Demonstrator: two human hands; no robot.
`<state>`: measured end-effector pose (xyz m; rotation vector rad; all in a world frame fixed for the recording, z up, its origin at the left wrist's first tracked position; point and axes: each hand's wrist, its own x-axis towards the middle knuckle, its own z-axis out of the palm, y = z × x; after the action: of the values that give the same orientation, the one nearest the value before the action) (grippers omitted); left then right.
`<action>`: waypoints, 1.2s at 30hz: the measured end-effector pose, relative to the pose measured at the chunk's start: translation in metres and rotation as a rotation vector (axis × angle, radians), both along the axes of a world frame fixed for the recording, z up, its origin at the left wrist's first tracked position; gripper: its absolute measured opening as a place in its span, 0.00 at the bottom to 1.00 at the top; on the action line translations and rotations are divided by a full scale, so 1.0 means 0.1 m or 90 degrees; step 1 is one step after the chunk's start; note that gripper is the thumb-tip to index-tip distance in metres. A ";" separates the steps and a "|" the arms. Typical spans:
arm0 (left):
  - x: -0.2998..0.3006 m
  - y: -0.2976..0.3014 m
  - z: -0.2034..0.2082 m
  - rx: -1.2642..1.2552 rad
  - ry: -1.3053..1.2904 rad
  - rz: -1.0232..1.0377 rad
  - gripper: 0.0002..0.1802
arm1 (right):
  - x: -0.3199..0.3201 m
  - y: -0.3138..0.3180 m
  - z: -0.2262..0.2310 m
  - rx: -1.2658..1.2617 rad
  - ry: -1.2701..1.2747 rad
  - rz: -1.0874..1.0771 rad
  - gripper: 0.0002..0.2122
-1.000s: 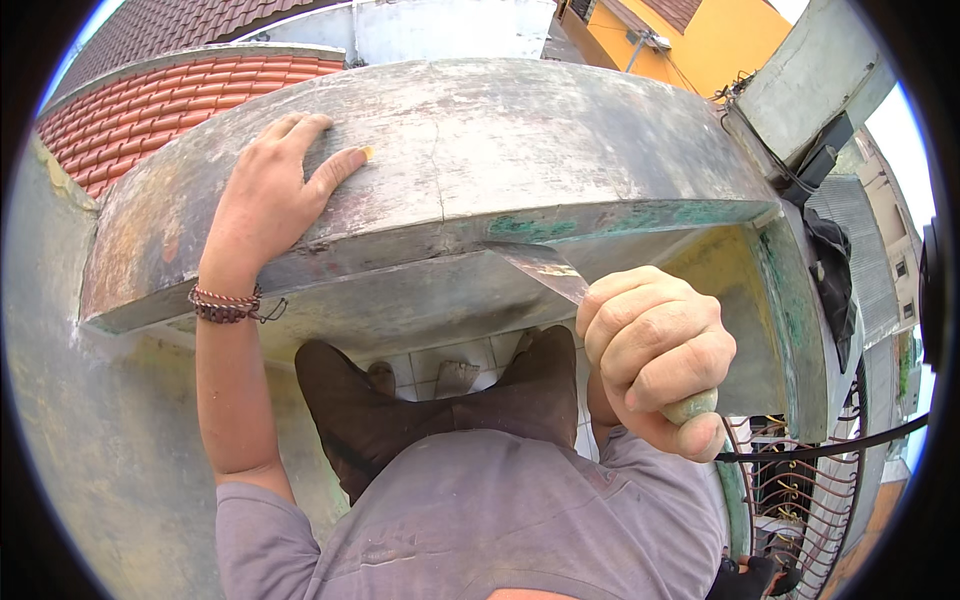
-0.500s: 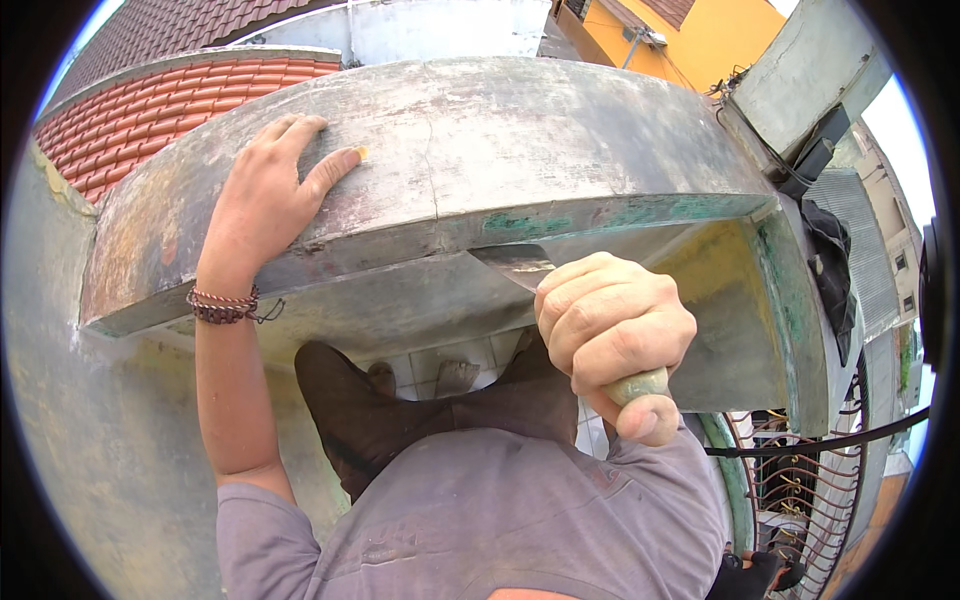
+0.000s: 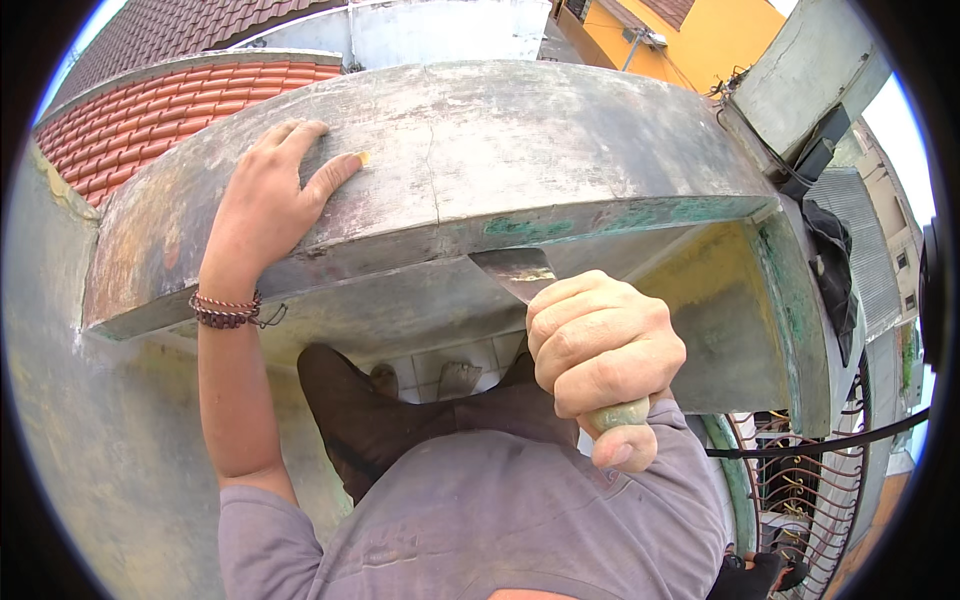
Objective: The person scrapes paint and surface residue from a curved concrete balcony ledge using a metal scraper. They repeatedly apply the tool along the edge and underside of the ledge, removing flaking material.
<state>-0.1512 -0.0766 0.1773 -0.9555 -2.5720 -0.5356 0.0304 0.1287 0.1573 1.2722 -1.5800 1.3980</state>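
My left hand (image 3: 272,198) lies flat on the broad top of a weathered concrete ledge (image 3: 560,135), its fingers spread and thumb stretched to the right. A braided bracelet (image 3: 224,311) circles that wrist. In a fist, my right hand (image 3: 605,345) grips a scraper (image 3: 518,271) by its pale handle, whose end shows beside the thumb. The wide metal blade points up and left, close under the ledge's front edge; I cannot tell whether it touches. Green paint patches (image 3: 528,226) mark that edge just above the blade.
Below the ledge, my legs stand over a tiled floor (image 3: 428,370). Curved metal railings (image 3: 800,490) and a black cable (image 3: 830,440) are at the lower right. A black cloth (image 3: 830,265) hangs from the right-hand pillar. Beyond the ledge are orange roof tiles (image 3: 180,110) and a yellow-orange building (image 3: 700,45).
My right hand has shifted slightly down and to the left with the scraper, and the blade's face shows more. My left hand stays in place on the ledge.
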 end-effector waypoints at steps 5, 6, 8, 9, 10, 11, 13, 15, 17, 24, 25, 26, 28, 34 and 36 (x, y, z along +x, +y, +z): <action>-0.01 -0.02 0.00 -0.003 -0.007 -0.001 0.34 | 0.10 0.02 0.04 -0.079 -0.022 -0.013 0.19; -0.01 -0.02 0.00 -0.004 -0.007 -0.003 0.34 | 0.12 0.05 0.06 -0.075 -0.013 -0.018 0.19; 0.01 -0.02 -0.01 -0.005 -0.007 0.003 0.34 | 0.15 0.13 0.13 -0.069 0.003 -0.020 0.20; 0.01 -0.02 -0.01 -0.006 -0.008 0.009 0.34 | 0.10 0.12 0.14 -0.053 -0.001 -0.025 0.20; 0.01 -0.02 -0.01 -0.008 -0.009 0.011 0.34 | 0.08 0.10 0.12 -0.053 -0.013 -0.032 0.20; 0.01 -0.01 0.00 -0.010 -0.009 0.013 0.34 | 0.07 0.08 0.10 -0.053 -0.024 -0.040 0.20; 0.01 -0.01 0.00 -0.009 -0.009 0.007 0.34 | 0.09 0.09 0.11 -0.064 -0.003 -0.045 0.20; 0.00 -0.01 0.00 -0.006 -0.011 0.002 0.34 | 0.08 0.09 0.10 -0.113 -0.007 -0.017 0.20; 0.01 -0.02 0.00 -0.008 -0.008 0.001 0.34 | 0.05 0.09 0.05 -0.121 -0.038 0.002 0.21; 0.04 0.02 0.03 -0.015 -0.023 0.009 0.34 | 0.06 0.15 0.03 -0.075 -0.040 0.031 0.19; 0.03 0.00 0.01 -0.013 -0.015 0.014 0.34 | 0.05 0.14 0.04 -0.056 -0.022 0.041 0.19; 0.03 -0.01 0.00 -0.010 -0.008 0.019 0.34 | 0.06 0.12 0.05 -0.050 -0.017 0.032 0.19; 0.04 -0.01 0.01 -0.010 -0.011 0.014 0.34 | 0.10 0.10 0.07 -0.038 -0.010 0.011 0.20; 0.03 0.00 0.03 -0.009 -0.011 0.000 0.33 | 0.04 0.06 0.02 -0.047 0.004 0.029 0.17; 0.03 -0.01 0.02 -0.006 -0.009 0.000 0.33 | 0.01 0.03 -0.01 -0.052 -0.002 0.028 0.17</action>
<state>-0.1478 -0.0772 0.1791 -0.9581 -2.5893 -0.5325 0.0318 0.1320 0.1563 1.2641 -1.4904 1.4778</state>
